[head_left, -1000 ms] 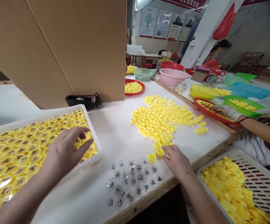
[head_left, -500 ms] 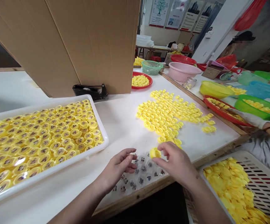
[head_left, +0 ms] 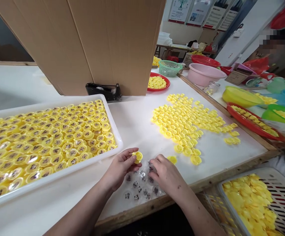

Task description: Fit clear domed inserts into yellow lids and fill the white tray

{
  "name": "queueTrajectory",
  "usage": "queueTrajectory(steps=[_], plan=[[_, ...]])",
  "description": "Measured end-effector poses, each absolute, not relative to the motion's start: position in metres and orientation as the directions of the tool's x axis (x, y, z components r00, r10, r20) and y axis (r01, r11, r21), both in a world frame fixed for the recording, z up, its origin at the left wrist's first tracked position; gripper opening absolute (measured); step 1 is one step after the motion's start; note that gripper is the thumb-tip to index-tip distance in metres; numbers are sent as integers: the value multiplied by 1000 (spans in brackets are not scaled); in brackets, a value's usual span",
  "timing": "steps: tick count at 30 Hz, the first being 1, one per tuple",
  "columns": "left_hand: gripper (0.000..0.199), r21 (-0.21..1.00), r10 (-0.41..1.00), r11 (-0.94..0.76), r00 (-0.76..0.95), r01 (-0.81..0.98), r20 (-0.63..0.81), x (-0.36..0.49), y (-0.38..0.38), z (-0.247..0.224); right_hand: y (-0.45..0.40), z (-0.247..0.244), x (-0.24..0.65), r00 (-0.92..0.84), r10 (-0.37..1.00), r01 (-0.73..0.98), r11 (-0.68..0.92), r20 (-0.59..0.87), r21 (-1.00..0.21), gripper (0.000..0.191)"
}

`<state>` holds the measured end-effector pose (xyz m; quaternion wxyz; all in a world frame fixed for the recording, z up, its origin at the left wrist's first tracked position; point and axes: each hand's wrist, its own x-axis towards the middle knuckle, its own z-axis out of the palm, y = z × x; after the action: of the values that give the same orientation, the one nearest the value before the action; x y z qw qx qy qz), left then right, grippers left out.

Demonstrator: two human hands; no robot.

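Note:
My left hand (head_left: pixel 120 167) pinches a round yellow cup (head_left: pixel 138 157) between thumb and fingers, its open side facing up. To its right, my right hand (head_left: pixel 165 173) has its fingers bent down over several clear discs (head_left: pixel 139 189) with small dark printed figures, lying near the table's front edge. One printed disc is at its fingertips. Beyond my hands, many yellow cups (head_left: pixel 179 119) are spread on the white table. At the left a white tray (head_left: pixel 119 141) is filled with yellow cups that bear printed discs.
A large cardboard sheet (head_left: pixel 118 42) stands behind a black tape dispenser (head_left: pixel 104 91). A crate (head_left: pixel 280 190) of yellow pieces sits at the lower right. Coloured basins, a pink one (head_left: pixel 204 74) among them, line the right side. A person (head_left: pixel 275 46) is at the upper right.
The yellow cup has passed from my right hand to my left hand. My right hand has moved left and down to the clear discs. The view has shifted slightly.

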<state>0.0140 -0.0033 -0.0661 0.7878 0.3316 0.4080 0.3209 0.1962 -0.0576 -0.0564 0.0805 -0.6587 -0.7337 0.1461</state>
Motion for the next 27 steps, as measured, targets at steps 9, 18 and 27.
queueTrajectory(steps=[9, 18, 27], plan=[[49, 766, 771, 586, 471, -263, -428, 16, -6, -69, -56, -57, 200, -99, 995, 845, 67, -32, -530, 19], [47, 770, 706, 596, 605, -228, -367, 21, -19, -66, -59, -31, 197, -129, 984, 569, 177, 125, -803, 24], [51, 797, 733, 567, 570, -210, -371, 25, -26, -62, -61, -27, 191, -156, 978, 693, 208, 138, -690, 23]])
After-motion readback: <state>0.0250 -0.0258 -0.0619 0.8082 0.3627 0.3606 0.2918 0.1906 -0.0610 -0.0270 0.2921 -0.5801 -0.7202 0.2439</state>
